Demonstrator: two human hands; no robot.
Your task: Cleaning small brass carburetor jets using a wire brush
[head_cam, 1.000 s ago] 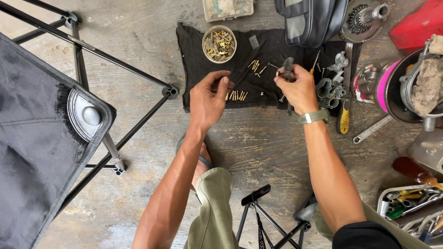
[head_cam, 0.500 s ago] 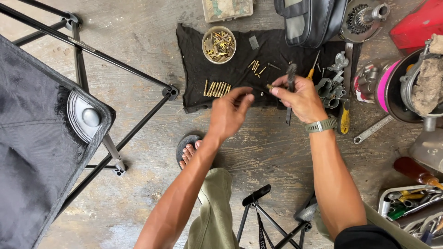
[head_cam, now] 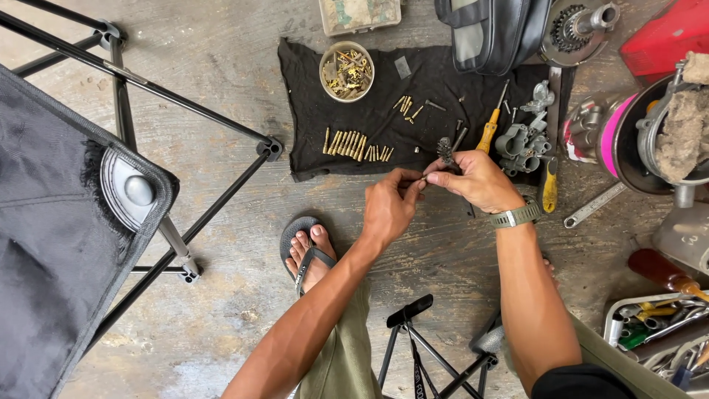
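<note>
Hands met above the near edge of a black cloth (head_cam: 354, 159) on the concrete floor: left hand (head_cam: 388, 207) pinched a small part (too small to identify) at its fingertips; right hand (head_cam: 476, 181) gripped a dark wire brush (head_cam: 445, 150). Brass screws (head_cam: 354, 144) lay in a row beyond, near a bowl (head_cam: 347, 72).

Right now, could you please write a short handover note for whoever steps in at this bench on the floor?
Left hand: fingers pinched on a small metal part, too small to identify, held against the right hand.
Right hand: closed on a small dark wire brush, meeting the left above the edge of the black cloth.
On the cloth: a row of brass screws, a bowl of mixed hardware, an orange-handled screwdriver, grey metal castings.
Done: screws lined up.
Left: the part in hand; the bowl remains full.
</note>
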